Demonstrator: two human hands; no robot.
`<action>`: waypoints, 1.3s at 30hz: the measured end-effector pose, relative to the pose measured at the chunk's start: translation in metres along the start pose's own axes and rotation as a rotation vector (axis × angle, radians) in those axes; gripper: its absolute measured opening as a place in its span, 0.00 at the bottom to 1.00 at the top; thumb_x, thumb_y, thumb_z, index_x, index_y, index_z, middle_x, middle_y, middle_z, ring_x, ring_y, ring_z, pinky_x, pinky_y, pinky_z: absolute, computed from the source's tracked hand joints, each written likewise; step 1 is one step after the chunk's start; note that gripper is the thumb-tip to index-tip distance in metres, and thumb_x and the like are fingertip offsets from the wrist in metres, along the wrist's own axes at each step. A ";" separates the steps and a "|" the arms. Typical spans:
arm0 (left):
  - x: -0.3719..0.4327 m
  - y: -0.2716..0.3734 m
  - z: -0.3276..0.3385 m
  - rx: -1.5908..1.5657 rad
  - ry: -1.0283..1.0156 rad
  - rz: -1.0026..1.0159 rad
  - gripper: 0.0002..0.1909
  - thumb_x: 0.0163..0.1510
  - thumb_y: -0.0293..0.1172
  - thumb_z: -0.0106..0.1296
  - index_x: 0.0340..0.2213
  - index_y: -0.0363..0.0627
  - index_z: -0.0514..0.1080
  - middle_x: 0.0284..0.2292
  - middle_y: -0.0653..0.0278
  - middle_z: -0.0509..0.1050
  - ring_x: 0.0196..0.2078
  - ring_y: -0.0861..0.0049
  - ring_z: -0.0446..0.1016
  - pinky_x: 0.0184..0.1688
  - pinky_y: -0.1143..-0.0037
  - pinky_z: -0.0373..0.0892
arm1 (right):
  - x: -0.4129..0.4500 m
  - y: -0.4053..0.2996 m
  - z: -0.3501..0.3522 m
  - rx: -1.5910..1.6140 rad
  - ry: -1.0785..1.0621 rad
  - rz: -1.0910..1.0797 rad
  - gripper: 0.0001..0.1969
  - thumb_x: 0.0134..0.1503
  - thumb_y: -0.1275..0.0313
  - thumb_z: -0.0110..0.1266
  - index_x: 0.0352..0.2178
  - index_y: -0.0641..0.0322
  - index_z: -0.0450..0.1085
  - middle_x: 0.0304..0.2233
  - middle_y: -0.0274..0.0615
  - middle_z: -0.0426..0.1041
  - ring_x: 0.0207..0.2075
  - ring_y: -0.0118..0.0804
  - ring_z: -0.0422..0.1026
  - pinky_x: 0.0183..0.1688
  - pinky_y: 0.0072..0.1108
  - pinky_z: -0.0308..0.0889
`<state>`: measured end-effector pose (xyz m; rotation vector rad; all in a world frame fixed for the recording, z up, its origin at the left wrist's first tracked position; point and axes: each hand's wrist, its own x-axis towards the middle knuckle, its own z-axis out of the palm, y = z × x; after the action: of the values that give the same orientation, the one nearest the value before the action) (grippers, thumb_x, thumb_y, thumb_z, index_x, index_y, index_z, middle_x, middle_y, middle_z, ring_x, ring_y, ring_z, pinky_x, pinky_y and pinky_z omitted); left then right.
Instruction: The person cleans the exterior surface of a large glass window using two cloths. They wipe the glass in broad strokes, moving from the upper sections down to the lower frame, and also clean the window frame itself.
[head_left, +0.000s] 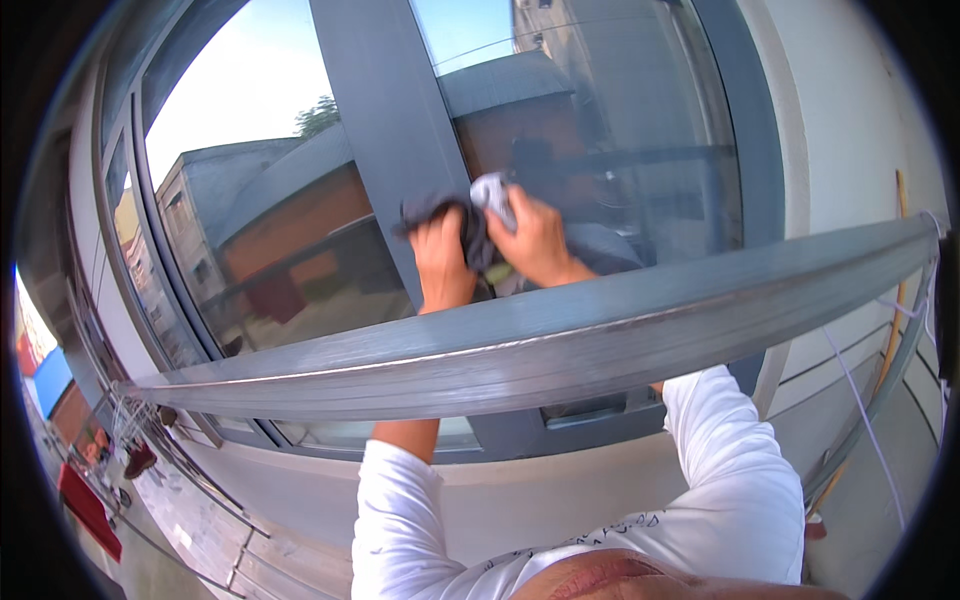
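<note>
My left hand (442, 262) grips a dark cloth (478, 241), which is bunched and slightly blurred. It lies against the grey window frame post (390, 112) or just before it; contact is hard to tell. Close beside it, my right hand (538, 238) pinches a crumpled light grey cloth (491, 193) between thumb and fingers. Behind the right hand stands the right glass pane (645, 112), full of reflections. A metal bar (525, 345) crosses over both forearms and hides part of them.
On the left is another large glass pane (277, 240). A wooden pole (892, 345) leans by the pale wall (840, 135) at right, near thin cords (862, 405). Wire hangers (135, 412) hang at the bar's left end. Below left are metal rails (247, 551) and a red cloth (86, 510).
</note>
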<state>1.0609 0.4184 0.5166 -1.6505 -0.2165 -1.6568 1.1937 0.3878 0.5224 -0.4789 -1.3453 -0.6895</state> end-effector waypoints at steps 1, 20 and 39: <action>0.022 -0.007 0.007 0.074 -0.017 0.030 0.23 0.42 0.29 0.49 0.43 0.37 0.63 0.39 0.52 0.68 0.44 0.58 0.64 0.48 0.63 0.53 | 0.024 0.003 -0.001 -0.019 0.014 -0.067 0.12 0.44 0.70 0.55 0.30 0.63 0.64 0.22 0.50 0.68 0.24 0.52 0.69 0.25 0.33 0.64; 0.228 -0.035 0.064 0.316 -0.163 0.067 0.33 0.41 0.52 0.46 0.47 0.49 0.61 0.46 0.60 0.64 0.51 0.62 0.59 0.51 0.61 0.52 | 0.226 0.115 -0.117 -0.895 0.073 -0.068 0.28 0.52 0.56 0.42 0.47 0.70 0.58 0.53 0.57 0.53 0.57 0.49 0.48 0.57 0.36 0.42; 0.137 -0.001 0.097 0.181 -0.342 0.270 0.28 0.40 0.44 0.50 0.44 0.44 0.65 0.46 0.62 0.66 0.49 0.64 0.62 0.49 0.63 0.55 | 0.120 0.044 -0.073 -0.826 -0.116 -0.077 0.12 0.48 0.68 0.43 0.35 0.53 0.68 0.42 0.38 0.64 0.45 0.40 0.62 0.47 0.35 0.56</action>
<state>1.1549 0.4245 0.6555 -1.7301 -0.2882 -1.1179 1.2856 0.3494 0.6306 -1.1383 -1.1451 -1.2994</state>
